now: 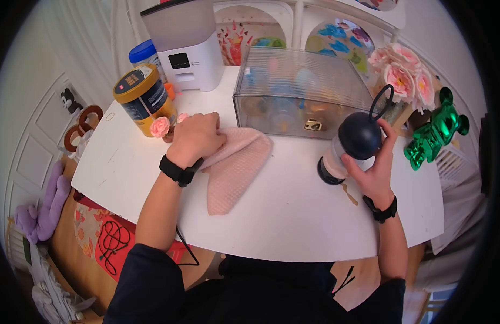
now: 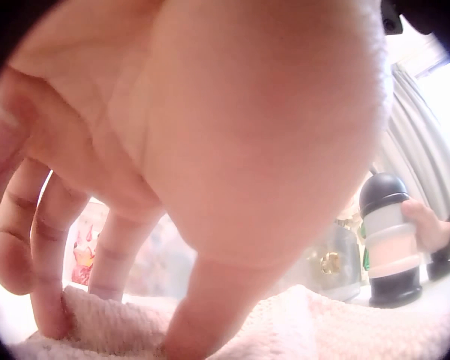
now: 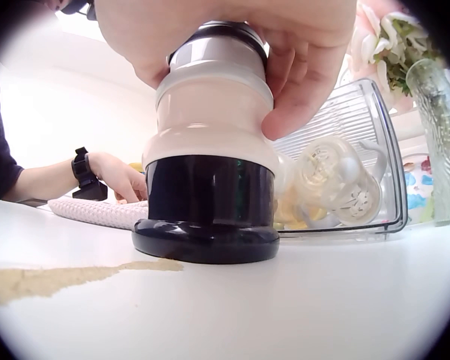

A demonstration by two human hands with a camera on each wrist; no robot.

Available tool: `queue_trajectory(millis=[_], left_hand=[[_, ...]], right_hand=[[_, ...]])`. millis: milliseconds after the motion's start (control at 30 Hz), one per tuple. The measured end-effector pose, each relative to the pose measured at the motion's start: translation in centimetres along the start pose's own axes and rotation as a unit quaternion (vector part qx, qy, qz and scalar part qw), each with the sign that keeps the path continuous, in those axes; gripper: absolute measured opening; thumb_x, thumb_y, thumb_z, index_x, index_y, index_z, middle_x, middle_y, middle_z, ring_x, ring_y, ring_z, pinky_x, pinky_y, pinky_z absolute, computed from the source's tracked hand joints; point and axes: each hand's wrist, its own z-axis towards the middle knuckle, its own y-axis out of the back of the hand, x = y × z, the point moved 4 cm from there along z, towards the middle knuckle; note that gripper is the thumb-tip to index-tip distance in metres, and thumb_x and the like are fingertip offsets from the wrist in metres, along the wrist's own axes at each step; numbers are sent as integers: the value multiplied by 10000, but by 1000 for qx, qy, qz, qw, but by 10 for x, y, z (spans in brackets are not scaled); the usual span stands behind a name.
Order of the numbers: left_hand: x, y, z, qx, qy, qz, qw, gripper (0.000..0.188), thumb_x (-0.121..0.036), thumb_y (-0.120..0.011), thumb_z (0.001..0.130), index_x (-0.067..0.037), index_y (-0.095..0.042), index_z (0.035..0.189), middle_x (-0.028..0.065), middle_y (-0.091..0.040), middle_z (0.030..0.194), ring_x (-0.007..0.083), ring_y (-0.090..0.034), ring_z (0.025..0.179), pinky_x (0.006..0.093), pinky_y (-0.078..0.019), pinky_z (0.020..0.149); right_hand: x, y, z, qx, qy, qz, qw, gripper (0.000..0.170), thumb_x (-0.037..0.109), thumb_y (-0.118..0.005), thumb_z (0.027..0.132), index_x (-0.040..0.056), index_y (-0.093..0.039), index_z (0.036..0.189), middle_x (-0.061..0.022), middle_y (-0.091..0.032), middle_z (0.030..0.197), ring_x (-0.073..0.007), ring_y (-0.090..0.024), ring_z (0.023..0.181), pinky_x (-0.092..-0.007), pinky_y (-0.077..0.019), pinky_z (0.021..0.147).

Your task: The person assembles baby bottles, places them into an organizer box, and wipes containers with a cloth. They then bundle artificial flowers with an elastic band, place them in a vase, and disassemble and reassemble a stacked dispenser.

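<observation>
Head cam: white counter, curved front edge, takes up most of view. L hand has its grip closed on one end of pink cloth, which lies flat-ish toward the front edge. R hand has its grip round bottle, on R side of counter, black base down, brown smear just beside it. Clear box behind, tub & white dispenser back L, green bear far R. Rm: wood floor, purple plush & curtain on L.

L wrist cam: thumb & fingertips dig into cloth, bunched btwn them; bottle upright in bkgd, R hand on it.

R wrist cam: bottle base rests on counter; thumb side partly hidden. Smear runs along surface near base; glass vase w/ flowers on R.
</observation>
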Motion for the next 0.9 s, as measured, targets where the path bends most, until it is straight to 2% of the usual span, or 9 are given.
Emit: queue_trajectory(millis=[133, 200, 233, 300, 400, 533, 667, 733, 900], left_hand=[[4, 15, -5, -54, -39, -55, 996, 296, -328, -770, 853, -53, -772, 965, 169, -769, 877, 343, -762, 840, 455, -593, 771], [-5, 42, -17, -55, -49, -179, 981, 285, -282, -830, 848, -29, -753, 954, 27, -685, 741, 159, -667, 724, 320, -530, 694], [-9, 50, -21, -53, -55, -179, 981, 285, -282, -830, 848, -29, -753, 954, 27, -685, 741, 159, -667, 724, 320, -530, 694], [-21, 65, -28, -37, -118, -295, 947, 225, -204, -836, 894, -10, -725, 913, -54, -573, 683, 44, -532, 654, 238, -431, 630], [-45, 81, -36, -47, -195, -375, 905, 175, -132, -818, 937, 0, -716, 883, -82, -566, 702, -5, -485, 664, 202, -381, 613], [-77, 91, -45, -60, -234, -393, 887, 193, -142, -817, 961, -6, -716, 869, -84, -577, 709, -3, -493, 667, 208, -385, 606], [-114, 87, -47, -66, -266, -473, 837, 201, -148, -821, 982, -6, -728, 875, -74, -624, 731, -13, -506, 659, 210, -383, 584], [-134, 82, -47, -106, -275, -467, 834, 183, -153, -820, 985, 2, -754, 914, -65, -643, 738, -14, -501, 645, 209, -382, 577], [-168, 61, -40, -75, -314, -481, 815, 155, -153, -804, 984, -12, -794, 1048, -57, -673, 801, -9, -555, 737, 197, -381, 581]], right_hand=[[0, 0, -1, -4, -6, 6, 1000, 961, 178, -921, 808, 20, -314, 1536, -244, -652, 1334, -310, -728, 1187, -396, -592, 997], [3, 0, 1, 6, -1, 3, 1000, 961, 180, -926, 808, 17, -316, 1532, -246, -654, 1332, -314, -730, 1185, -393, -597, 990], [3, 1, 1, 2, -4, -1, 1000, 961, 180, -926, 808, 17, -316, 1532, -246, -654, 1332, -314, -730, 1185, -393, -597, 990], [3, 0, 1, 7, 13, 0, 1000, 959, 180, -931, 807, 9, -319, 1526, -248, -655, 1332, -315, -734, 1180, -385, -610, 966], [4, 0, 2, 5, 20, -5, 1000, 957, 185, -934, 808, 3, -322, 1521, -247, -660, 1324, -314, -741, 1168, -378, -621, 939], [3, 0, 2, 5, 20, -7, 1000, 957, 187, -934, 809, 3, -322, 1521, -250, -665, 1316, -313, -746, 1158, -377, -625, 929], [5, 0, 2, 6, 26, -8, 1000, 957, 202, -941, 804, 1, -335, 1517, -255, -671, 1313, -316, -747, 1155, -373, -626, 906], [7, 1, 2, 4, 22, -15, 1000, 960, 210, -946, 798, -1, -343, 1515, -254, -674, 1313, -317, -744, 1162, -371, -626, 894], [3, 1, 0, -6, 20, -13, 1000, 973, 276, -949, 789, 21, -371, 1529, -214, -694, 1331, -315, -741, 1141, -347, -604, 804]])
